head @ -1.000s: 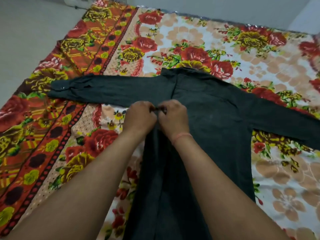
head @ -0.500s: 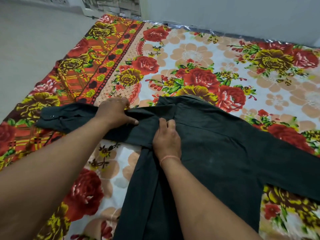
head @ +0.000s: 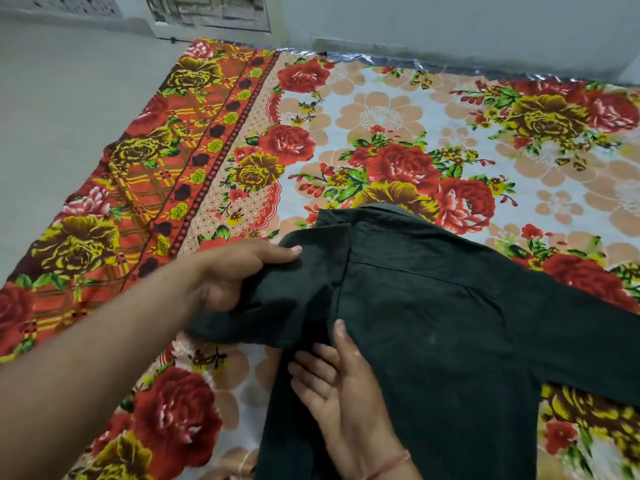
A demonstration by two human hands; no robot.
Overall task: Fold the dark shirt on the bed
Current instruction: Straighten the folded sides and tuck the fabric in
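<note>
The dark shirt (head: pixel 443 323) lies flat on the flowered bed sheet (head: pixel 381 116), collar toward the far side. My left hand (head: pixel 232 275) grips the shirt's left sleeve, which is bunched and drawn in toward the body. My right hand (head: pixel 339 382) rests flat on the shirt's left edge below the shoulder, fingers spread, pressing the cloth down. The right sleeve stretches out to the right edge of the view. The shirt's lower part runs out of the frame at the bottom.
The sheet's orange patterned border (head: pixel 156 174) hangs at the bed's left side, with pale floor (head: pixel 62 109) beyond it. A grey wall (head: pixel 450 26) runs along the far edge of the bed.
My left hand has pulled the left sleeve from its stretched-out position in toward the shirt body. My right hand slid down slightly and flattened on the shirt's edge.
</note>
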